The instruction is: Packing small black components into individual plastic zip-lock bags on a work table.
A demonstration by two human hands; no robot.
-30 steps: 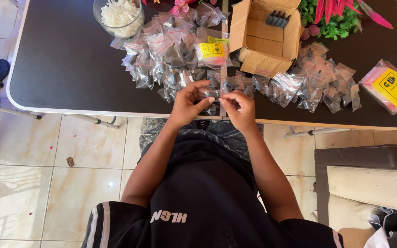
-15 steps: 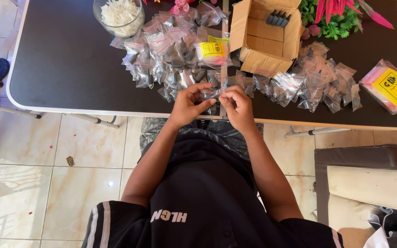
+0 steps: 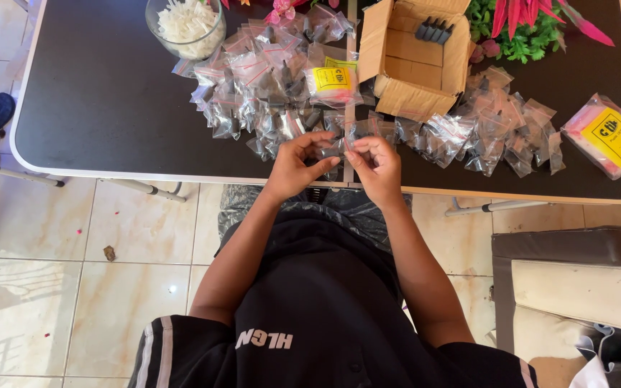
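Hands | left hand [image 3: 297, 167], right hand [image 3: 375, 167] pinch crinkly clear pouch [image 3: 333, 149] | glossy dark table [image 3: 109, 108]

Your two bare arms reached forward from short black sleeves, elbows bent and spread wide, forearms angling inward until the wrists nearly met ahead of your chest. Your left hand [image 3: 297, 164] was curled, thumb and fingertips pinched toward the middle, knuckles turned outward. Your right hand [image 3: 376, 164] mirrored it, fingers bent and drawn together, its back facing up. The fingertips of both hands met just beside each other, closed in a fine pinching grip, with the wrists held level and slightly raised.
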